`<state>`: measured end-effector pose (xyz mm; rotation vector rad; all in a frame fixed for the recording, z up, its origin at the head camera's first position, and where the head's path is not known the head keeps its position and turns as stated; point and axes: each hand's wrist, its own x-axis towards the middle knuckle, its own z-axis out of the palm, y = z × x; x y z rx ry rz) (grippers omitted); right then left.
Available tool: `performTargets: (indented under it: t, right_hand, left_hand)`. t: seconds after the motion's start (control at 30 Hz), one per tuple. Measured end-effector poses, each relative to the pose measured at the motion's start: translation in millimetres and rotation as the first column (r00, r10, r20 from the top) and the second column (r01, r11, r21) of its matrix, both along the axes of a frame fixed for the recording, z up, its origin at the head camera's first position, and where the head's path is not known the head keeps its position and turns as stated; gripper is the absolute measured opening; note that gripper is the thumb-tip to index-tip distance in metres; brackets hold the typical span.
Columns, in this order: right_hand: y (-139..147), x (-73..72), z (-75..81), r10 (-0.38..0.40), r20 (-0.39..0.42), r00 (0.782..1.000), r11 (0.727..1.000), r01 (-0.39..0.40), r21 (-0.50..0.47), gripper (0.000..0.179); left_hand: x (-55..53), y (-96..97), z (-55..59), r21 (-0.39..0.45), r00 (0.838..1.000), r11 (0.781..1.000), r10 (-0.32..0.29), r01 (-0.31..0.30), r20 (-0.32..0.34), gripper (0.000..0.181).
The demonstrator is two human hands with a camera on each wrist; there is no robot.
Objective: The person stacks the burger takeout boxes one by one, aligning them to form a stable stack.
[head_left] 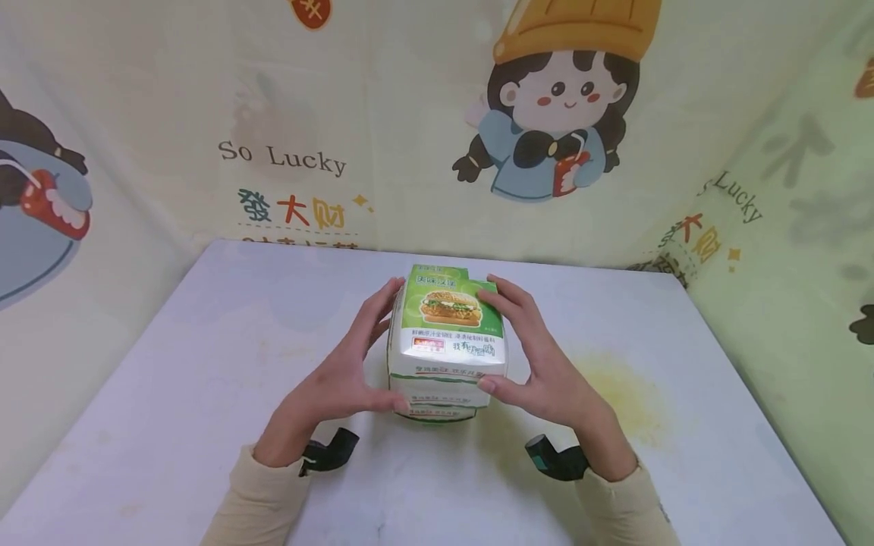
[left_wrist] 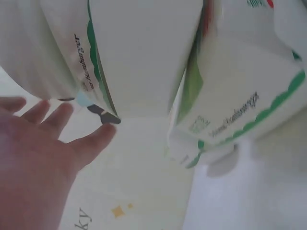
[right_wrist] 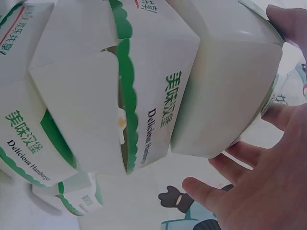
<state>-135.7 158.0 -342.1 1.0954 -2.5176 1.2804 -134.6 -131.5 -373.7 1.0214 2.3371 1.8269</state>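
Observation:
A stack of several white-and-green cardboard hamburger boxes point(head_left: 451, 345) stands between the two hands, with a burger picture on the top one. The boxes sit slightly out of line with each other. At its left side, my left hand point(head_left: 341, 371) holds the stack, thumb by a lower front corner and fingers along the side toward the back. From the right, my right hand point(head_left: 546, 364) grips the top hamburger box point(right_wrist: 230, 91), thumb at its front edge and fingers over its far right side. A lower hamburger box point(right_wrist: 153, 96) shows a gap beside its scalloped green edge.
The stack stands on a white table point(head_left: 205, 425) with a yellowish stain point(head_left: 621, 394) on the right. Printed cloth point(head_left: 410, 152) with cartoon figures encloses the back and sides. Dark wrist-worn devices point(head_left: 331, 449) sit at both sleeve cuffs.

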Motion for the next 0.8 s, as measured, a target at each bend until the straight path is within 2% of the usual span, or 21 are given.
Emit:
performTargets:
  t: [0.13, 0.27, 0.5, 0.67, 0.8]
  right_hand:
    - [-0.1, 0.1, -0.3, 0.009, 0.002, 1.0, 1.0, -0.009, 0.005, 0.093]
    - [-0.2, -0.3, -0.4, 0.011, -0.002, 1.0, 1.0, -0.011, 0.004, 0.093]
    - [4.4, -3.9, -0.1, 0.04, 0.01, 0.999, 0.999, -0.04, -0.022, 0.088]
    - [13.3, -13.1, -1.8, 0.062, -0.01, 0.998, 0.992, -0.062, -0.105, 0.083]
    - [20.3, -21.0, -5.3, 0.069, 0.037, 0.997, 0.981, -0.062, -0.183, 0.078]
  left_hand:
    - [0.0, 2.8, 1.2, 0.091, 1.0, 0.996, -0.01, 0.008, 0.013, 0.124]
    - [0.1, 5.4, 0.5, 0.124, 1.0, 0.992, -0.01, 0.006, 0.029, 0.117]
    - [0.1, 8.1, -1.6, 0.108, 0.999, 0.994, 0.013, -0.017, 0.035, 0.109]
    - [0.9, 7.7, -1.2, 0.102, 0.999, 0.994, 0.033, -0.034, 0.017, 0.108]
    - [1.6, 9.0, 0.2, 0.097, 0.999, 0.995, 0.037, -0.038, 0.007, 0.107]
